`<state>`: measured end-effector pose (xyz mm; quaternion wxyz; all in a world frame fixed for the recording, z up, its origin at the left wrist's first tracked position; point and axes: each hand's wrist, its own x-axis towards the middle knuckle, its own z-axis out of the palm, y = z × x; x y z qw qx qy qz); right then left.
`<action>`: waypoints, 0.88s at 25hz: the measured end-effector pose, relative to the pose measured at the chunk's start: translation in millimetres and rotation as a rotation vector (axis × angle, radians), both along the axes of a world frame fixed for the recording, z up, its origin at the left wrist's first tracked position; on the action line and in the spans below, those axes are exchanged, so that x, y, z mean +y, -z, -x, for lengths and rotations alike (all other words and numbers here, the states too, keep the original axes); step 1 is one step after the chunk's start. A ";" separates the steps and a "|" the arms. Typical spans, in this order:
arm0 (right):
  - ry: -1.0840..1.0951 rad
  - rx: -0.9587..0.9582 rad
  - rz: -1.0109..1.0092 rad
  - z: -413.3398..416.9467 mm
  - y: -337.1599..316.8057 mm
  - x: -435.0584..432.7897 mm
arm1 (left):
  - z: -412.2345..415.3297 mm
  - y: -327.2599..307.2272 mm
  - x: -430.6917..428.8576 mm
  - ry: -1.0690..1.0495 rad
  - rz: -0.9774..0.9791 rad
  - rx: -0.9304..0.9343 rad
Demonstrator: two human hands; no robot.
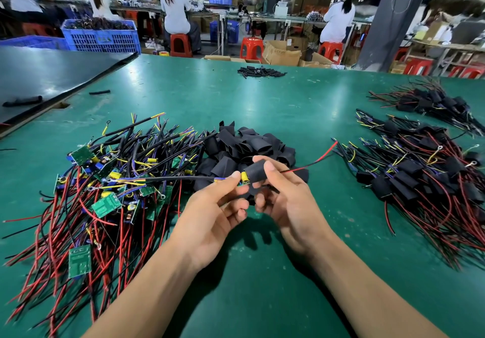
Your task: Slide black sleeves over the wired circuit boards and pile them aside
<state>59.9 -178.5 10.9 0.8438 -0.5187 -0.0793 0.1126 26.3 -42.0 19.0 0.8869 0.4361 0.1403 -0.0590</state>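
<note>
Centrally, the right hand point(283, 201) pinches a black sleeve point(258, 173) between thumb and forefinger, its other fingers curled beneath. The left hand point(217, 206) pinches the exposed end of a wired circuit board point(244, 177), where a yellow component shows at the mouth of the sleeve. The sleeve covers most of the board, and both are held above the table, clear of its surface. A black cable point(178, 179) runs left from the board over the left-hand pile, and a red wire point(322, 155) emerges from the far end of the sleeve and slants up to the right. Just behind the hands lies a heap of loose black sleeves point(246, 143), flattened and overlapping. To its left, touching it, spreads a tangle of unsleeved boards point(105, 180): green boards, yellow and blue components, red and black leads fanned toward the near edge. Well apart on the right lies a pile of sleeved boards point(420, 175), with their wires trailing toward the near right. A second, smaller sleeved pile point(430, 101) lies beyond it. Near the far edge of the green table point(262, 285) sits a small heap of narrow black tubing pieces point(261, 72). A dark sheet point(52, 70) covers the far left corner and carries one black piece. Beyond the table stand a blue crate point(102, 36), red stools point(181, 45) and cardboard boxes point(282, 53). Seated workers in white face away at other benches.
</note>
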 end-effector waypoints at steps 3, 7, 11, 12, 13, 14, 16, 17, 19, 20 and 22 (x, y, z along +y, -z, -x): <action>-0.038 -0.061 -0.006 -2.7 -3.8 -9.0 | -0.6 -0.6 1.9 0.022 0.056 0.004; -0.067 -0.088 -0.009 -6.1 -8.9 -16.7 | 1.3 -3.9 8.2 0.094 0.112 -0.074; -0.095 -0.082 -0.042 -5.7 -8.6 -18.8 | 2.9 -3.7 7.0 0.108 0.084 -0.110; -0.097 -0.076 -0.042 -5.4 -8.1 -18.0 | 2.8 -3.6 6.1 0.096 0.079 -0.106; -0.095 -0.067 -0.035 -4.9 -7.7 -16.6 | 2.6 -3.2 5.6 0.081 0.071 -0.104; -0.092 -0.058 -0.024 -4.7 -6.8 -14.6 | 2.2 -2.4 5.5 0.066 0.057 -0.105; -0.083 -0.052 0.011 -4.3 -4.7 -11.2 | 2.1 -1.5 6.7 0.048 0.014 -0.111; -0.078 -0.055 0.031 -4.3 -3.7 -10.3 | 2.1 -1.3 7.7 0.045 -0.004 -0.106; -0.065 -0.067 0.064 -4.8 -2.6 -11.1 | 1.9 -0.5 9.3 0.057 -0.027 -0.091; -0.058 -0.071 0.079 -5.3 -2.9 -12.4 | 1.8 -0.4 9.9 0.070 -0.029 -0.084; -0.056 -0.082 0.104 -6.3 -3.3 -15.1 | 1.7 -0.6 11.1 0.102 -0.023 -0.079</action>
